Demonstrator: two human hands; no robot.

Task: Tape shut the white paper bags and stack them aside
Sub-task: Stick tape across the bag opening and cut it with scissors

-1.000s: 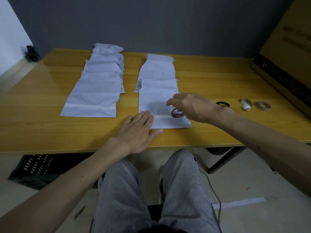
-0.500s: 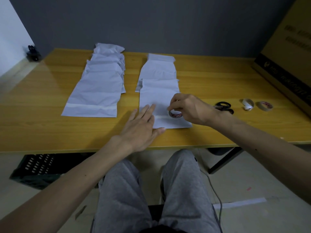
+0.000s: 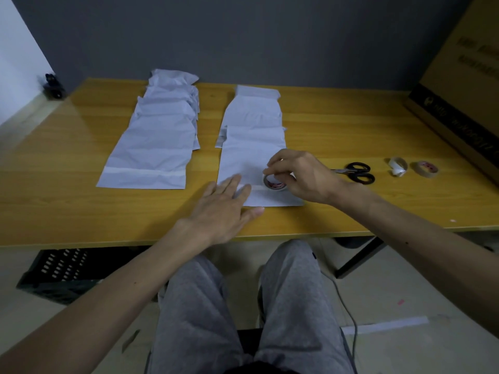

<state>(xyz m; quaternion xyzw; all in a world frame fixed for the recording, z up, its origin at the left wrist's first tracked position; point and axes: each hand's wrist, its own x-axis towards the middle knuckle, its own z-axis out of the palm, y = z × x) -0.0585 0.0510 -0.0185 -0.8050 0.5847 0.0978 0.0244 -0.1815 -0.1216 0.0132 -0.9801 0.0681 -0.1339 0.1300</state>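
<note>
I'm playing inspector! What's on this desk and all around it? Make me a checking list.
Surface: wooden table, bags laid on it in two rows.
Job's things: left row of bags, front one showing a tape strip; right row of bags; tape roll standing on its front bag.
Clutter: scissors, spare tape roll, curled white strip, all to the right.
Hands: left hand flat on that front bag; right hand pinches the tape roll.
Cables: one cable on the floor.
Surroundings: cardboard box at right, black crate under the table, grey wall behind.
</note>
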